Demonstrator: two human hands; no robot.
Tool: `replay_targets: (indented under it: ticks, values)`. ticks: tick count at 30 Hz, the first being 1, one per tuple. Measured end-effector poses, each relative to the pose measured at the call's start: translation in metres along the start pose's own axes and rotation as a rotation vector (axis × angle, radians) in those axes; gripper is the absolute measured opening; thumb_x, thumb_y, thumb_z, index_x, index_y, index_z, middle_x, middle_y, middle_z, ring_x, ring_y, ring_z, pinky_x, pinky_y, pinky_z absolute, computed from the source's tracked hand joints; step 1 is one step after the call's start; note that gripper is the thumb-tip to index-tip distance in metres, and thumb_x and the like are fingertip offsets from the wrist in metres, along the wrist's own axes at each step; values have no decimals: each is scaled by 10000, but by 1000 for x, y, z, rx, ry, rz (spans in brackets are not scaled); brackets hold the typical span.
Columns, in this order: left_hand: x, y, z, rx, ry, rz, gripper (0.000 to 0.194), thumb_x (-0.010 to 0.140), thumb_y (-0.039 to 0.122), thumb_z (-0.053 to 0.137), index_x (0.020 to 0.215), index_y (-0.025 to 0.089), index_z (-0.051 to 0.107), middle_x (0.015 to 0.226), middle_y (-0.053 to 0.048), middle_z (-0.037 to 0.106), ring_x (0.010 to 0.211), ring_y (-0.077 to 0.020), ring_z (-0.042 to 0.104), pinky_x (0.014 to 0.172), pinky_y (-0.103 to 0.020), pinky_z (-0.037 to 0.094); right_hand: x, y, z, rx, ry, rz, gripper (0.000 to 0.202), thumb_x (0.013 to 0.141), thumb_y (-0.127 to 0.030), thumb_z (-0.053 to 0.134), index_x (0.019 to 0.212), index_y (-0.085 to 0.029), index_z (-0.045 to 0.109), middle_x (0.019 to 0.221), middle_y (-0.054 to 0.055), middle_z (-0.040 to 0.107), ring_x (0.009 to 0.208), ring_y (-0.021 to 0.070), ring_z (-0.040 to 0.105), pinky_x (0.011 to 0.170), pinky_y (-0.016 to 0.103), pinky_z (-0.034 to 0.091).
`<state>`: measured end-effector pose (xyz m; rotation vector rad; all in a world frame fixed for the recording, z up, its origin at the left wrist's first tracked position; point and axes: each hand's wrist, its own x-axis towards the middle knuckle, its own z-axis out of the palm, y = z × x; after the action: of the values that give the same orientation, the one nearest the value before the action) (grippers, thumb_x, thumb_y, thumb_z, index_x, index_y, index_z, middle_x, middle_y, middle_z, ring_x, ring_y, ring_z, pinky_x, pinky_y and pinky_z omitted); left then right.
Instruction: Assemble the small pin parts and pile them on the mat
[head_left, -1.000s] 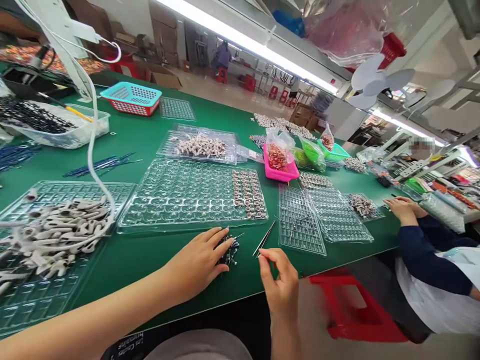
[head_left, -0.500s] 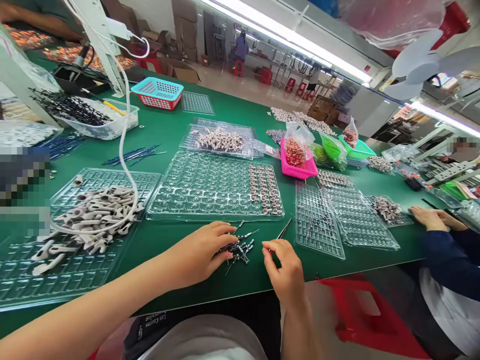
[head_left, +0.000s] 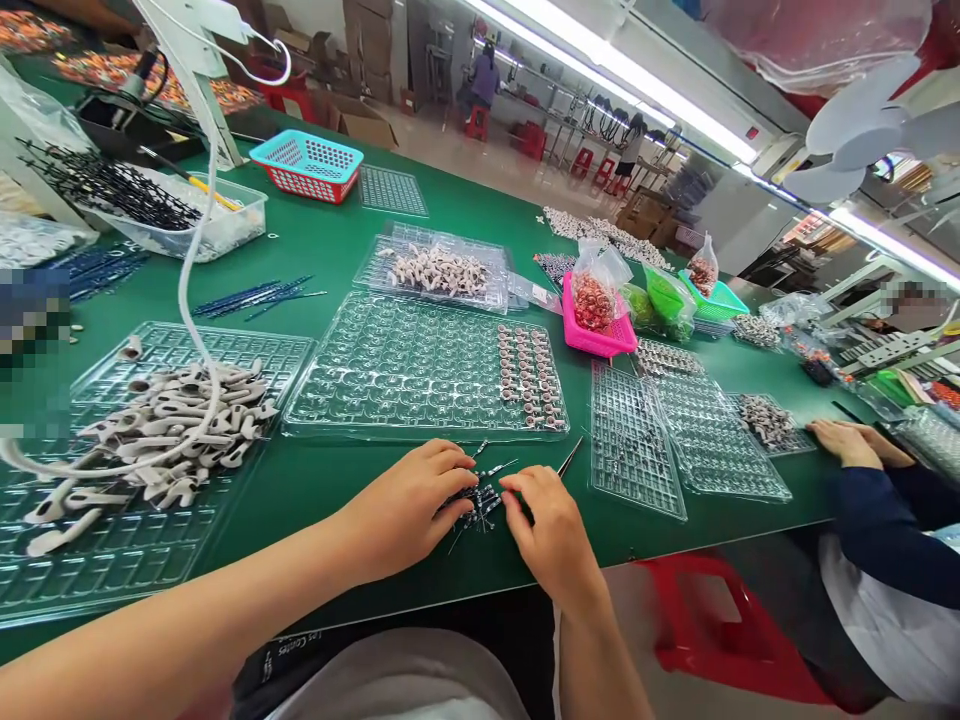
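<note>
A small pile of dark and silver components with thin wire leads [head_left: 484,500] lies on the green table between my hands. My left hand [head_left: 409,505] curls over its left side, fingers and thumb closed round some of the components. From the right, my right hand [head_left: 551,525] has its bent fingertips closed on the pile's other edge. Tweezers [head_left: 571,456] lie on the table just behind my right hand, their lower end hidden by it. Beyond my hands sits a clear blister tray [head_left: 397,365] with several rows of small round-ended parts [head_left: 529,375] at its right end.
Grey-beige curved parts [head_left: 180,420] are heaped on a left-hand tray, with a white cable [head_left: 196,300] hanging across. A pink basket [head_left: 600,340] stands at back right, near more clear trays [head_left: 637,440]. A co-worker's hands [head_left: 847,440] rest farther right. A red stool [head_left: 720,640] is below.
My right hand has moved left from beside the tweezers to the pile. My left hand stays at the pile. The view has shifted slightly.
</note>
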<state>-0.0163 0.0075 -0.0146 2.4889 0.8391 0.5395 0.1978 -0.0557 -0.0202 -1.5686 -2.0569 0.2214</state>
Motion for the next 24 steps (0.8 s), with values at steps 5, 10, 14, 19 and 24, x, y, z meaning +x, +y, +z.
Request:
replay_targets:
  ticks: [5,10,14,19,24]
  values:
    - [1,-2,0,-23,21,8,195,958,207,550,1076,161,698,1169,-113,692,1163,-291,563,987,-468,520,30,15,-22,-105,90,-7,189,946,-133,490,1043,-190,641,942,80,677,905,225,615,812,368,506]
    - [1,-4,1,-48,29,12,206,964,226,547,1109,166,681,1156,-108,692,1136,-278,568,969,-451,528,90,28,-24,-364,-120,-16,181,943,-128,508,1000,-171,674,983,99,682,939,234,605,819,344,469]
    - [1,-6,0,-59,41,9,200,964,219,543,1105,165,675,1136,-104,692,1118,-268,571,951,-443,531,124,37,-12,-403,-189,-33,160,930,-116,534,929,-158,688,966,103,685,904,227,596,778,322,441]
    - [1,-7,-5,-61,53,-7,184,955,211,552,1081,174,681,1105,-95,699,1102,-266,580,931,-429,533,129,39,-9,-409,-231,-45,165,929,-96,529,954,-151,682,988,107,677,923,225,579,787,324,422]
    - [2,-3,-6,-50,44,-3,179,947,196,557,1066,174,689,1093,-97,712,1076,-275,592,912,-432,536,106,27,-27,-364,-351,-107,142,903,-88,574,868,-174,682,898,58,679,881,198,584,774,311,421]
